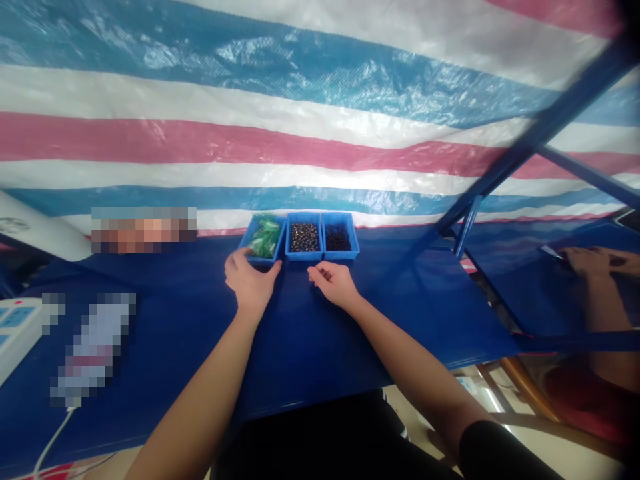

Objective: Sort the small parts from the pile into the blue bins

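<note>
Three small blue plastic bins stand side by side near the back of the blue table. The left bin [283,239] sits turned at an angle and holds green plastic packets [265,237]. My left hand [250,283] grips its near end, fingers at the left side and thumb at the right. Small brassy metal pieces [305,237] fill the middle bin [304,256]. In the right bin [341,255] lie thin dark pieces [338,238], perhaps screws. My right hand [334,283] is closed with curled fingers just in front of the middle bin; whatever it may hold is hidden.
A white power strip [20,327] and a pixelated flat object [95,350] with a white cable [53,433] lie left. A blue metal frame [500,167] rises right. Beyond it are another person's hands [595,260]. A striped sheet [300,147] hangs behind the table.
</note>
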{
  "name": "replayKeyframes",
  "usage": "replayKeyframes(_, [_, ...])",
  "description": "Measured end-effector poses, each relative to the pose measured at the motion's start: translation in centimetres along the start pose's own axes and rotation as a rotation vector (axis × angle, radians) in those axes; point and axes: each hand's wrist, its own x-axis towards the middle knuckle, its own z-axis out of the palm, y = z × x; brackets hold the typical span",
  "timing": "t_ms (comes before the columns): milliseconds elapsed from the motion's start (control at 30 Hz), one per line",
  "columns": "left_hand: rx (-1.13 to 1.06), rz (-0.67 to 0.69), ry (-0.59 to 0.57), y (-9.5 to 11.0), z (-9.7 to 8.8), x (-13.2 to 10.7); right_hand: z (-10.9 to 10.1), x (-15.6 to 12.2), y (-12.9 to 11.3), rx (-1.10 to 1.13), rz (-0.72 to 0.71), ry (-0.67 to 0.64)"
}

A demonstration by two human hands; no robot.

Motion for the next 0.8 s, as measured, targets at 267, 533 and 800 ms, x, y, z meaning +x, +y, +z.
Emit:
replayKeyframes(267, [-0.125, -0.07, 0.065, 0.4, -0.9, 0.3, 0.0, 0.0, 0.0, 0.007, 0.0, -0.002])
replayKeyframes(533, [-0.233, 0.202, 0.193, 1.7, -1.9, -0.8, 0.0, 0.0, -0.1, 0.122, 0.025, 0.044])
replayKeyframes(800, [-0.298, 0.458, 0.115, 1.1, -1.1, -1.6, -0.8, -0.2, -0.4, -0.052, -0.323, 0.313])
